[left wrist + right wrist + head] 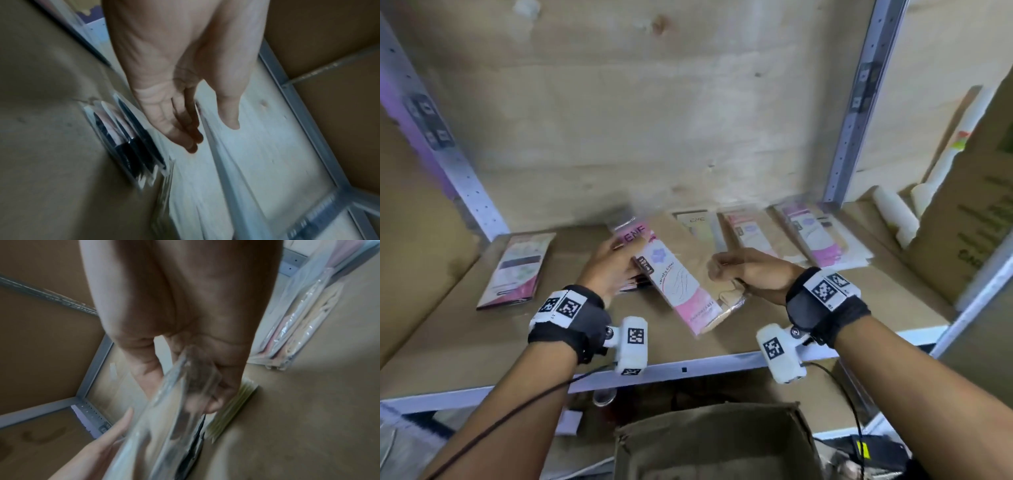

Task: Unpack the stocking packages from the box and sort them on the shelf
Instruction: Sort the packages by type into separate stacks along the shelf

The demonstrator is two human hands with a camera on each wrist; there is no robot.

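Note:
My right hand [726, 270] grips a pink-and-white stocking package [676, 284] by its right edge and holds it tilted just above the shelf board [482, 342]. In the right wrist view the fingers [213, 400] curl round the clear wrapper [164, 426]. My left hand [614, 260] lies with straight fingers [180, 129] against the package's upper left edge, thumb apart. A small pile of dark packages [635, 285] [127, 142] lies under that hand. The open cardboard box [715, 442] stands below the shelf; its contents are not visible.
One pink package [517, 270] lies at the shelf's left. Piles of packages [815, 236] line the back right. White rolls [893, 212] and a large carton [969, 222] stand at far right. Metal uprights [859, 102] frame the bay, and a rail [688, 370] edges the front.

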